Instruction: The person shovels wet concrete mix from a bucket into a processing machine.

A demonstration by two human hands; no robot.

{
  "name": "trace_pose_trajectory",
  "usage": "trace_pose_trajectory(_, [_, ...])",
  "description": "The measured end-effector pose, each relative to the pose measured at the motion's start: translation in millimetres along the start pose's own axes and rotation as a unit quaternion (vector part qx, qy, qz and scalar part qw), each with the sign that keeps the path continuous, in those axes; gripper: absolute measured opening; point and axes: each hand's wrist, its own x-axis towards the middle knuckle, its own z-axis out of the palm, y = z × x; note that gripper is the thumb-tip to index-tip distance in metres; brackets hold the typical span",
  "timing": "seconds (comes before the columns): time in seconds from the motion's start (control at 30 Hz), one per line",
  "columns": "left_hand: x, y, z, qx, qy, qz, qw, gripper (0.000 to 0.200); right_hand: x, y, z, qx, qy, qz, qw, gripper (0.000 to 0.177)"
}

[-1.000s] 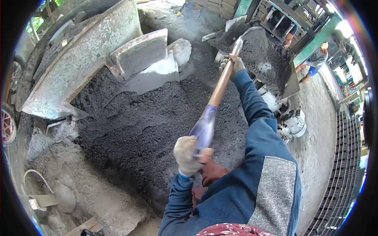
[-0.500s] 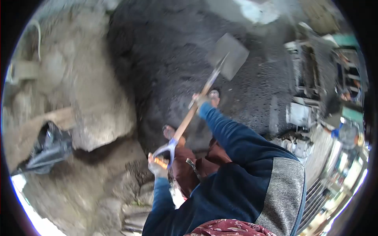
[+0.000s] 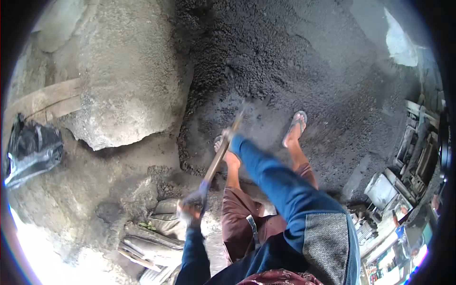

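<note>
A shovel (image 3: 216, 164) slants up and away in front of my legs, its wooden shaft ending in a bluish D-shaped grip. My left hand (image 3: 189, 213) is closed around that grip at the near end. Farther along the shaft my right hand (image 3: 228, 136) is wrapped around the wood, blurred by motion. Past it, the blade end is smeared and hard to make out against the dark, wet-looking gravelly material (image 3: 256, 71). My sandalled feet stand on either side of the shaft's far part, the right foot (image 3: 295, 128) apart from it.
A large rough stone or concrete block (image 3: 130, 80) rises on the left, close to the dark material. Black plastic (image 3: 35, 147) lies beyond a wooden plank (image 3: 45, 100). Scrap boards and a pale container (image 3: 381, 191) line the right side. Wood pieces (image 3: 147, 247) lie near my left arm.
The shovel blade, broad and flat in view before, has swung left and is now blurred at the dark material. My feet stand wider apart, and the view has shifted to the right.
</note>
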Motion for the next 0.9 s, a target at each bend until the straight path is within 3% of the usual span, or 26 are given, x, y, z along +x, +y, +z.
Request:
trace_pose_trajectory(0.03, [-4.2, -3.0, 53.9, 0.074, 0.078, 0.093, 0.99, 0.032, -27.0, -65.2, 26.8, -0.087, 0.053, 0.035, 0.994, 0.015])
trace_pose_trajectory(0.07, [4.8, -13.4, 68.6, 0.041, 0.1, 0.076, 0.991, 0.037, -26.9, -75.9, 27.0, -0.102, 0.05, -0.01, 0.993, 0.014])
trace_pose_trajectory(0.17, [-23.1, -19.6, 61.0, 0.038, 0.053, 0.076, 0.995, 0.037, 14.5, -66.7, -4.2, -0.119, 0.053, -0.094, 0.987, 0.012])
trace_pose_trajectory(0.2, [-8.1, -42.9, 44.1, 0.01, 0.095, 0.097, 0.991, 0.039, 22.8, -59.8, -20.7, -0.123, 0.06, -0.098, 0.986, 0.011])
trace_pose_trajectory(0.33, [-21.1, -70.1, 9.3, 0.02, 0.075, 0.064, 0.995, 0.038, -8.3, -53.5, -47.0, -0.137, 0.083, -0.115, 0.98, 0.015])
trace_pose_trajectory(0.43, [-9.8, -91.5, -2.7, -0.019, 0.07, -0.012, 0.997, 0.039, -90.6, -75.6, -50.4, -0.049, 0.078, -0.12, 0.989, 0.012])
trace_pose_trajectory(0.47, [-43.2, -73.1, 26.2, 0.007, 0.026, 0.09, 0.996, 0.04, -122.3, -85.4, -53.3, -0.04, 0.085, -0.161, 0.983, 0.013])
trace_pose_trajectory(0.53, [-61.0, -63.3, 24.7, 0.085, -0.061, 0.039, 0.994, 0.037, -171.5, -105.7, -70.2, -0.001, 0.084, -0.209, 0.974, 0.015])
trace_pose_trajectory(0.57, [-78.2, -61.5, 46.7, 0.04, -0.089, 0.043, 0.994, 0.043, -186.1, -123.6, -85.9, 0.027, 0.075, -0.217, 0.973, 0.016])
trace_pose_trajectory(0.63, [-100.8, -53.4, 75.5, 0.048, -0.135, -0.069, 0.987, 0.049, -224.8, -160.4, -120.4, 0.124, -0.001, -0.231, 0.965, 0.016])
trace_pose_trajectory(0.7, [-97.9, -60.7, 108.7, 0.026, -0.158, -0.129, 0.979, 0.053, -315.7, -200.8, -118.0, 0.068, -0.002, -0.316, 0.946, 0.016])
trace_pose_trajectory(0.77, [-139.2, -31.9, 171.9, 0.067, -0.254, -0.082, 0.961, 0.053, -354.1, -247.6, -137.6, 0.071, -0.001, -0.427, 0.901, 0.014])
trace_pose_trajectory(0.8, [-170.7, -7.8, 206.7, 0.088, -0.306, -0.071, 0.945, 0.05, -391.1, -265.3, -139.9, 0.12, -0.087, -0.496, 0.856, 0.01])
trace_pose_trajectory(0.83, [-202.8, 11.5, 240.9, 0.108, -0.354, -0.06, 0.927, 0.048, -468.7, -281.1, -117.0, 0.135, -0.05, -0.498, 0.855, 0.009])
trace_pose_trajectory(0.87, [-229.1, 23.7, 277.3, 0.097, -0.398, 0.014, 0.912, 0.05, -559.3, -299.0, -87.9, 0.147, -0.017, -0.494, 0.857, 0.008])
trace_pose_trajectory(0.9, [-297.2, 67.9, 308.4, 0.118, -0.432, 0.03, 0.893, 0.054, -609.5, -318.4, -81.2, 0.185, -0.062, -0.509, 0.838, 0.012])
